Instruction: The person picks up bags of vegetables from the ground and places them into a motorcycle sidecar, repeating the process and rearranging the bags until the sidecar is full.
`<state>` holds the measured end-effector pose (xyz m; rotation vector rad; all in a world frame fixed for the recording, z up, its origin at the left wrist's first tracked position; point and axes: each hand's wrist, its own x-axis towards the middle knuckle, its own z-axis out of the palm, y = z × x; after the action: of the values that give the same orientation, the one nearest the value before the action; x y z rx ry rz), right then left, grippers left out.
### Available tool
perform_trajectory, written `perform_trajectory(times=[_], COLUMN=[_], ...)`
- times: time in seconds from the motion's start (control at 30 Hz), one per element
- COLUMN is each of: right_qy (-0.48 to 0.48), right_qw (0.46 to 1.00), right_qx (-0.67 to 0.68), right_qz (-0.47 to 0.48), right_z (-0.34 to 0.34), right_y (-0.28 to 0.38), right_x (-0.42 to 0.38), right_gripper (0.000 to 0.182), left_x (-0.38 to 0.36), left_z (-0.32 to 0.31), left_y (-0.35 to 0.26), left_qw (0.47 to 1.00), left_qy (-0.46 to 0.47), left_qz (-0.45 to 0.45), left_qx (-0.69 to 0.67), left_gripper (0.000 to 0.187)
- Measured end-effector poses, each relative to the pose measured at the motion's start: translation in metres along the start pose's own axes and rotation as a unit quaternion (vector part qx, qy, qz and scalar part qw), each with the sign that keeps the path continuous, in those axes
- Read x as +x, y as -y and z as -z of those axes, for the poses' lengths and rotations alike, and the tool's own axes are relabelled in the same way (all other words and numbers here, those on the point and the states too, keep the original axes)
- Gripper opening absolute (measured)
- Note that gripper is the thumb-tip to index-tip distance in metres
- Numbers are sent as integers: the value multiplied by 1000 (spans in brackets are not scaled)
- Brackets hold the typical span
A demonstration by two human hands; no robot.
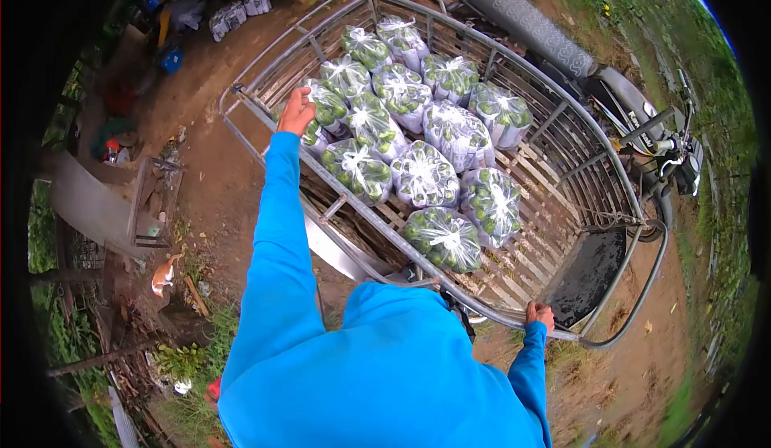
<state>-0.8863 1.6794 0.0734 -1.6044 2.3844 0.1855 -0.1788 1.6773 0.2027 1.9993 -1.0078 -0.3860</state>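
Note:
My left hand (296, 112) is at the cart's left rail, beside the leftmost bags; its fingers are loosely bent and slightly apart, with nothing visible in them. Near the front right corner, my right hand (540, 315) is closed around the metal rail (499, 317) of the cart. Several clear plastic bags of green produce, tied at the top, stand close together on the slatted floor (526, 243). The bag (444, 239) nearest my body leans by the rail, and another bag (491, 205) stands beside it. The undersides of the bags are hidden.
A motorcycle (634, 115) with a long patterned seat (526, 26) stands along the cart's far side. More filled bags (229, 21) lie on the ground at the upper left. An orange and white cat (164, 276) is at the left, below a wooden frame (154, 203).

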Motion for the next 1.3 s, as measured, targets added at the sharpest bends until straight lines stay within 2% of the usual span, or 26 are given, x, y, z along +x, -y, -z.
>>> perform_trajectory(times=[0.07,0.13,0.2,0.33,0.43,0.77,0.87,0.93,0.97,1.03,1.3], right_qy=[7,3,0,-6,6,4,16,16,17,15,8], right_qw=[1000,1000,1000,1000,1000,1000,1000,1000,1000,1000,1000], right_qx=[-1,8,7,15,8,-11,-8,-7,-6,-4,6], right_qz=[-6,6,5,13,16,13,13,14,16,12,9], right_z=[3,5,7,5,5,-7,-4,-2,-2,-3,-4], right_y=[2,3,4,2,3,-5,-3,-1,-1,-2,-3], right_x=[-2,-3,-5,-4,-2,6,4,3,3,3,4], right_gripper=[34,34,34,35,36,36,36,35,35,35,35], left_x=[-1,-2,-6,-11,-21,-30,-27,-27,-28,-30,-37], left_z=[7,15,26,39,46,54,49,40,37,33,23], left_y=[-24,-36,-51,-57,-62,-35,-13,2,11,32,40], left_qw=[999,1000,999,1000,1000,1000,1000,998,998,983,978], left_qy=[-7,-13,-8,-6,-5,-19,-15,-19,-19,61,88], left_qz=[-7,-15,12,-21,-4,15,-9,49,49,173,182], left_qx=[-42,-19,-35,-22,-24,-19,-12,-35,-35,-26,-42], left_gripper=[46,45,45,45,45,42,40,44,44,48,51])
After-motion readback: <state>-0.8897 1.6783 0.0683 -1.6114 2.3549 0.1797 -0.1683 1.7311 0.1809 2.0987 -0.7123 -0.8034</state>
